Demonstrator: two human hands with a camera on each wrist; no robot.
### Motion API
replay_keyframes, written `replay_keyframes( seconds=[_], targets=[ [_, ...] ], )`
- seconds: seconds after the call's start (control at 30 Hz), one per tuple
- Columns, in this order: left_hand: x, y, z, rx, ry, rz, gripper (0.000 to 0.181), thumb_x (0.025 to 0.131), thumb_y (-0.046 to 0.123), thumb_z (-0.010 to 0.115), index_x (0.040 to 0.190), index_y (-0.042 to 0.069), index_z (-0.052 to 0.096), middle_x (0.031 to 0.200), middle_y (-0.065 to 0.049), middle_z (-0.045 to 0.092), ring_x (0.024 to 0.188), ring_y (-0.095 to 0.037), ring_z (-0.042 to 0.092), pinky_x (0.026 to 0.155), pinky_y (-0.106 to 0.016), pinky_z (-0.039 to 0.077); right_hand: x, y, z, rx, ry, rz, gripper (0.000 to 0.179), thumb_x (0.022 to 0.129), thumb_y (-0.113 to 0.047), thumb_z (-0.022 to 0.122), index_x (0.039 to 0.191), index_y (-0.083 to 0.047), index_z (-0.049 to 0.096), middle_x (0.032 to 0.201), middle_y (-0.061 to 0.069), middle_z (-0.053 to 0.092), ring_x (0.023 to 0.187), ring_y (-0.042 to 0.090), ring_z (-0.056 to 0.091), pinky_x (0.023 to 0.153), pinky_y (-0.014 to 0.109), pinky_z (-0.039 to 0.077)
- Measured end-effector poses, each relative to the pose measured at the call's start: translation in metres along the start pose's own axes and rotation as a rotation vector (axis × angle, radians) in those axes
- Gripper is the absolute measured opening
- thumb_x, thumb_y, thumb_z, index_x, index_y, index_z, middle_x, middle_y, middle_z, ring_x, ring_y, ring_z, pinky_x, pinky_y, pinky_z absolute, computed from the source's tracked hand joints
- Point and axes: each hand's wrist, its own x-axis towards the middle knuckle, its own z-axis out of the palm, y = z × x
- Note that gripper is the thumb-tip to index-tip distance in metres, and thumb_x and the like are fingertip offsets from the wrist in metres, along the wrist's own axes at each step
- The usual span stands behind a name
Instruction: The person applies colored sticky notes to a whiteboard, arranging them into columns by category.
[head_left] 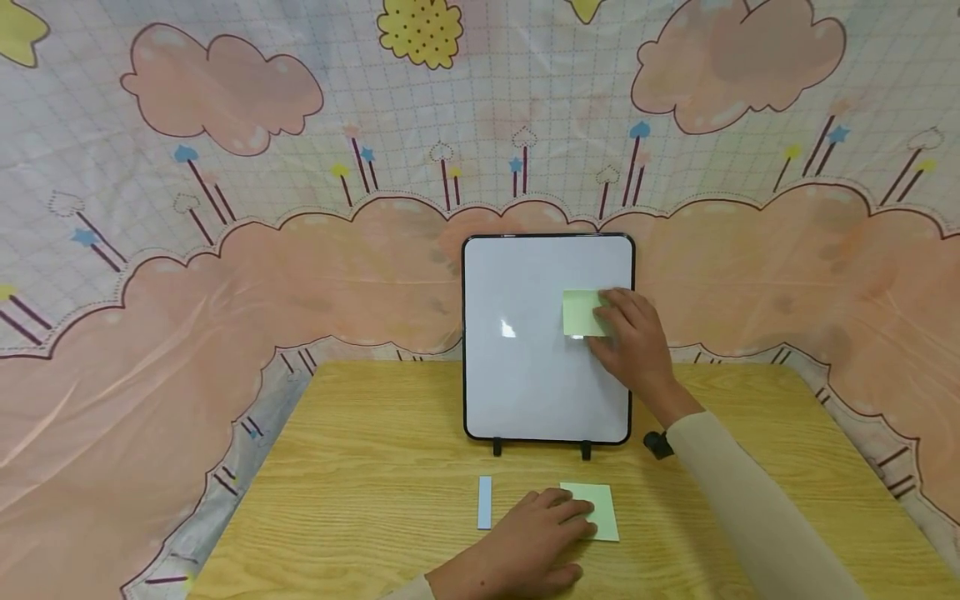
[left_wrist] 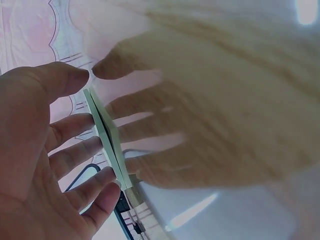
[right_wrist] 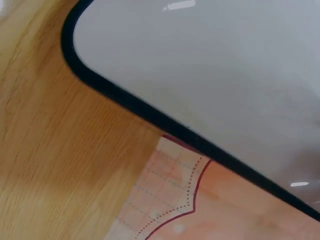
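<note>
Right hand at a green note on the whiteboard, left hand on the pad

The right hand (head_left: pixel 637 342), right of centre in the head view, had its fingertips over the right edge of a pale green note (head_left: pixel 580 312); whether they pinched it or merely pressed it could not be told. Setting it well seemed to call for squaring its edges with the frame, then firm, even pressure along the sticky edge before letting go. The note extended leftward from those fingertips, in front of the whiteboard (head_left: pixel 525 375), at the upper right of its face.

At the bottom centre, the left hand (head_left: pixel 525 537) lay with fingers loosely extended, their tips touching a green pad (head_left: pixel 603 517), which reached out to their right. A blue strip (head_left: pixel 484 502) lay left of the pad on the wooden table (head_left: pixel 360 458).
</note>
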Motion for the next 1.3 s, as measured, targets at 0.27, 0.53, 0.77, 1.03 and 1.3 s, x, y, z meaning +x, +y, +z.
replay_keyframes(
  seconds=[0.27, 0.53, 0.77, 1.03, 1.3],
  targets=[
    [0.0, -0.004, -0.005, -0.034, -0.022, 0.009, 0.047, 0.106, 0.05, 0.06, 0.149, 0.03, 0.058, 0.161, 0.011, 0.047, 0.145, -0.013, 0.044, 0.105, -0.031, 0.046, -0.006, 0.006, 0.0, -0.027, -0.043, -0.039, 0.058, 0.082, -0.022, 0.09, 0.129, 0.002, 0.067, 0.149, 0.018, 0.058, 0.143, 0.04, 0.045, 0.127, 0.048, 0.029],
    [0.006, -0.01, -0.009, -0.017, -0.026, 0.021, 0.046, 0.107, 0.053, 0.057, 0.147, 0.03, 0.06, 0.158, 0.011, 0.05, 0.144, -0.012, 0.045, 0.109, -0.03, 0.044, -0.011, 0.006, -0.005, -0.044, -0.079, -0.027, 0.065, 0.085, -0.026, 0.088, 0.139, 0.0, 0.064, 0.155, 0.016, 0.054, 0.148, 0.038, 0.041, 0.128, 0.049, 0.027],
    [0.017, -0.024, -0.026, 0.067, 0.019, 0.023, 0.048, 0.106, 0.054, 0.059, 0.146, 0.028, 0.061, 0.156, 0.007, 0.052, 0.146, -0.015, 0.045, 0.111, -0.035, 0.045, -0.013, 0.007, -0.006, -0.066, -0.092, -0.022, 0.065, 0.087, -0.024, 0.086, 0.142, 0.0, 0.063, 0.157, 0.017, 0.051, 0.15, 0.039, 0.04, 0.129, 0.048, 0.025],
    [0.032, -0.041, -0.058, 0.13, 0.122, -0.002, 0.05, 0.105, 0.053, 0.06, 0.146, 0.024, 0.062, 0.154, 0.004, 0.054, 0.146, -0.019, 0.045, 0.108, -0.038, 0.048, -0.015, 0.008, -0.008, -0.083, -0.108, -0.039, 0.066, 0.086, -0.023, 0.088, 0.142, 0.002, 0.062, 0.157, 0.019, 0.051, 0.149, 0.04, 0.04, 0.126, 0.053, 0.03],
    [0.053, -0.062, -0.091, 0.223, 0.227, -0.052, 0.054, 0.105, 0.055, 0.06, 0.149, 0.024, 0.06, 0.158, 0.003, 0.052, 0.152, -0.02, 0.041, 0.11, -0.042, 0.048, -0.014, 0.01, -0.011, -0.079, -0.101, -0.065, 0.066, 0.087, -0.024, 0.087, 0.142, 0.002, 0.062, 0.157, 0.019, 0.051, 0.149, 0.04, 0.041, 0.128, 0.05, 0.027]
  ],
)
